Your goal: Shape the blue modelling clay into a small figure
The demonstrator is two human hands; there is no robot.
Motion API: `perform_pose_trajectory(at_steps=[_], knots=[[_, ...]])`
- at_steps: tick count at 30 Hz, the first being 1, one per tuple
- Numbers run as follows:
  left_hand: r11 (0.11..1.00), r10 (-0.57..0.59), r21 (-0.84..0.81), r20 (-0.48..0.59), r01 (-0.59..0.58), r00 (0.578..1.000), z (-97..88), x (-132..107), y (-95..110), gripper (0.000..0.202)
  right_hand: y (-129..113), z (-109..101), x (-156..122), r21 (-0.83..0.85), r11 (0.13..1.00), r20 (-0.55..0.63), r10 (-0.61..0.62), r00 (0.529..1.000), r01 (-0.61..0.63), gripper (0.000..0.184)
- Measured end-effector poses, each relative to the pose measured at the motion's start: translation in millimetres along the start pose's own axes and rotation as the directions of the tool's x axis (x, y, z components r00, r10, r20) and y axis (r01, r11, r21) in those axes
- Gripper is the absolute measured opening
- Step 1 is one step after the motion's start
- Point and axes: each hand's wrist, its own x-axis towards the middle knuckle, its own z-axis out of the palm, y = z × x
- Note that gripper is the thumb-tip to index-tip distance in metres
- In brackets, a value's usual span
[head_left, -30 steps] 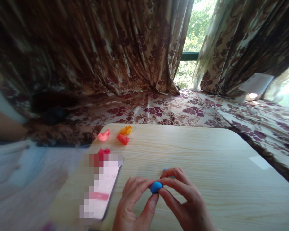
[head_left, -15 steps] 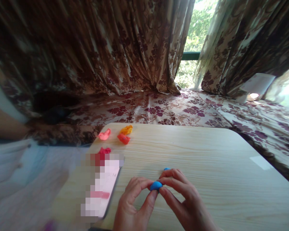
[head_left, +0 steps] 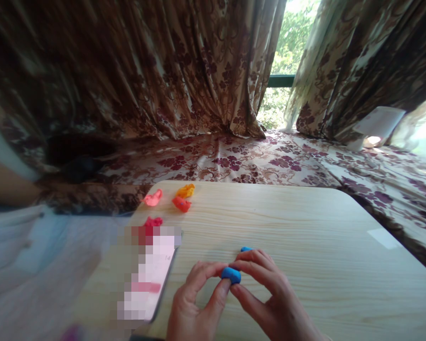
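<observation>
A small lump of blue modelling clay (head_left: 231, 275) is pinched between both hands over the near part of the table. My left hand (head_left: 199, 298) grips its left side with thumb and forefinger. On the right side, the thumb and fingertips of my right hand (head_left: 270, 289) press against the same lump. Another blue clay piece (head_left: 246, 249) lies on the wood just beyond my right fingers, which partly hide it.
At the table's (head_left: 305, 227) far left lie a pink clay piece (head_left: 153, 197), a yellow one (head_left: 185, 191), an orange-red one (head_left: 181, 204) and a crimson one (head_left: 152, 221). A partly pixelated phone (head_left: 159, 270) rests left of my hands. A white lamp (head_left: 381, 123) stands at the back right.
The blue lump has been turned or pressed in my fingers and looks blockier, with a flatter side facing me. Both hands stay in nearly the same place.
</observation>
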Motion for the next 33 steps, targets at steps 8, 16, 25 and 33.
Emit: perform_pose_trajectory(at_steps=[8,16,25,33], knots=[[0.954,0.180,0.254,-0.072,-0.157,0.981,-2.0,-5.2,-4.3,0.016,-2.6,2.7,2.3,-0.079,0.997,0.026,0.013,1.000,-0.011,0.016],[0.964,0.110,0.258,-0.138,-0.071,0.984,1.7,-6.0,-2.3,0.012,-1.6,10.4,-0.3,-0.130,0.991,-0.040,0.001,0.999,-0.006,0.015],[0.954,0.147,0.266,-0.013,-0.138,0.989,-5.1,-0.8,-6.2,0.013,0.5,5.0,2.7,-0.064,0.998,0.013,0.018,1.000,-0.017,0.011],[0.979,0.036,0.203,-0.045,-0.026,0.998,-2.3,-2.8,-3.0,0.018,0.5,5.8,0.8,-0.016,0.998,-0.013,0.057,0.998,-0.057,0.009]])
